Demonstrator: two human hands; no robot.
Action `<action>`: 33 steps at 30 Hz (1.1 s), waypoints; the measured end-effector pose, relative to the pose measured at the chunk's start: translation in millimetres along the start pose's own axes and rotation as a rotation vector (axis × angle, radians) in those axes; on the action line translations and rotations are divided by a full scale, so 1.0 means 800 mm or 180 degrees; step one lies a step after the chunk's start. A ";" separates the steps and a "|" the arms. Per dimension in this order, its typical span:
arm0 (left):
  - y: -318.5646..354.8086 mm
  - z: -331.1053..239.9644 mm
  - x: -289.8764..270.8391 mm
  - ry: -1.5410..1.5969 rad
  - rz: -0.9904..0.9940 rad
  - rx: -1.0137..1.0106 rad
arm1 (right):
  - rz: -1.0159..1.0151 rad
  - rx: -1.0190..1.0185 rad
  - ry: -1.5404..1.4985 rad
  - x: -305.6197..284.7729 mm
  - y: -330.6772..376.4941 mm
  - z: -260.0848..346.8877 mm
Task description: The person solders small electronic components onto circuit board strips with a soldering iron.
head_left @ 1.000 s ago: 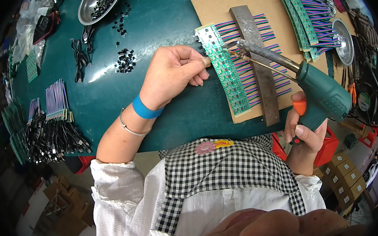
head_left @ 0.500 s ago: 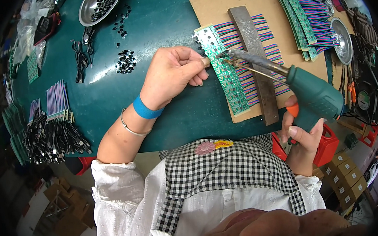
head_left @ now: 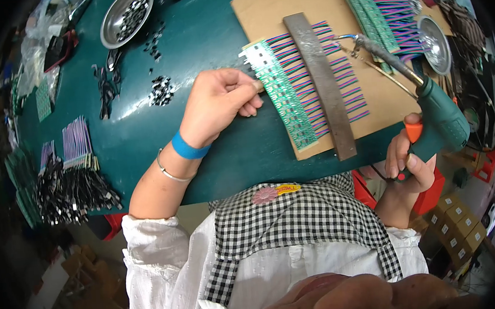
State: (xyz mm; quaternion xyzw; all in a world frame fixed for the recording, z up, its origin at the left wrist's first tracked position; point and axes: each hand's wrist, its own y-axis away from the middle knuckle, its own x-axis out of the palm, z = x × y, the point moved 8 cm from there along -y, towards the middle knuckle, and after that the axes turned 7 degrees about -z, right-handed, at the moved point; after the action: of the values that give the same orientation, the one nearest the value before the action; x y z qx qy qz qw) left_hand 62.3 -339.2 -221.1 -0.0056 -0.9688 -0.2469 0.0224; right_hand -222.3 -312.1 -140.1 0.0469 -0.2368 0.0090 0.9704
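A strip of green circuit boards (head_left: 286, 102) lies along the left part of a brown board, with colored wires (head_left: 304, 83) running out to its right. A flat metal bar (head_left: 321, 85) rests across those wires. My left hand (head_left: 220, 104) is closed in a pinch at the strip's left edge, and whatever sits between thumb and finger is too small to name. In my right hand (head_left: 408, 165) is a green soldering gun (head_left: 443, 113) with an orange trigger. Its tip hovers over the wire ends right of the bar, apart from the circuit boards.
Small black connectors (head_left: 161, 91) lie in a pile left of my left hand. More fill a metal bowl (head_left: 126, 17) at the far left. Stacked wired boards (head_left: 367, 14) and a metal dish (head_left: 435, 45) stand at the far right. Bundled black cables (head_left: 76, 191) hang at the left.
The soldering gun has swung right, its tip leaving the circuit boards for the far side of the metal bar. My left hand still pinches at the strip's edge. The view has shifted slightly.
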 end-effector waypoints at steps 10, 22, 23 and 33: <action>0.002 0.001 -0.004 -0.0129 -0.0075 0.0108 | -0.0365 -0.1360 -0.0052 -0.076 -0.002 0.097; 0.005 0.001 -0.003 -0.0119 -0.0020 0.0029 | -0.2018 -0.1212 0.0621 -0.162 -0.018 0.073; 0.010 -0.004 -0.009 -0.0172 -0.0043 0.0024 | -0.2047 -0.1204 0.0683 -0.150 -0.016 0.076; 0.051 -0.064 -0.185 -0.2153 -0.2485 0.1662 | -0.0437 -0.1185 0.0855 -0.070 0.013 0.060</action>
State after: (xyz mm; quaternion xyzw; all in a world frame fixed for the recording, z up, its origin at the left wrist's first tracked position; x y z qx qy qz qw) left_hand 212.8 -327.5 -163.8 0.2793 -0.8812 0.0258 -0.3806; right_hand -294.7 -305.7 -122.7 -0.1184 -0.0994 -0.0947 0.9834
